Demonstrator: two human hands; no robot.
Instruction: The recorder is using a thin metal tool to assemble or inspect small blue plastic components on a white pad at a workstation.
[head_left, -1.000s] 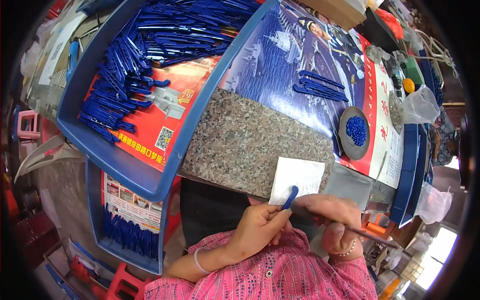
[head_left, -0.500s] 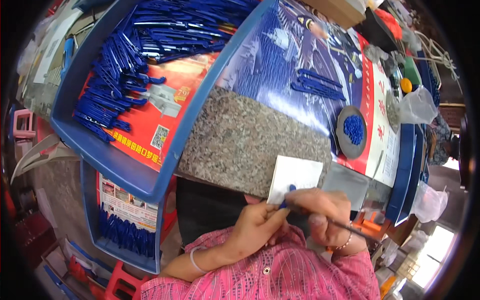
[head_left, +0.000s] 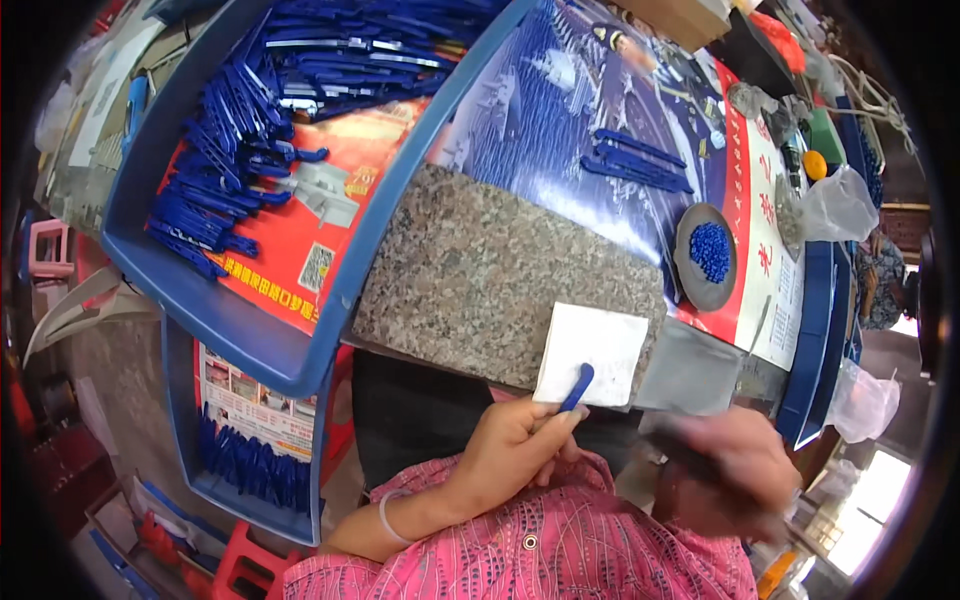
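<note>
My left hand [head_left: 522, 440] pinches a slim blue piece [head_left: 577, 388] between thumb and fingers. The rounded end of that piece lies over a white square pad [head_left: 598, 345] at the front edge of a speckled stone slab [head_left: 480, 270]. Off to the right, clear of the pad, my right hand [head_left: 745, 465] is smeared by motion. It is closed around a dark rod-shaped tool [head_left: 685, 445], whose outline is blurred. Beyond the slab, several long blue pieces [head_left: 635, 165] lie on a glossy printed sheet, near a round dark dish [head_left: 712, 290] of small blue bits.
At the left, a large blue tray [head_left: 225, 340] holds piles of long blue pieces. Below it stands a smaller blue bin [head_left: 250, 515] with more of them. A grey translucent sheet [head_left: 690, 365] lies right of the pad; clear plastic bags [head_left: 838, 208] hang farther right.
My right hand has pulled away from the pad to the right with the dark tool. My left hand stays in place, and more of the blue piece now shows.
</note>
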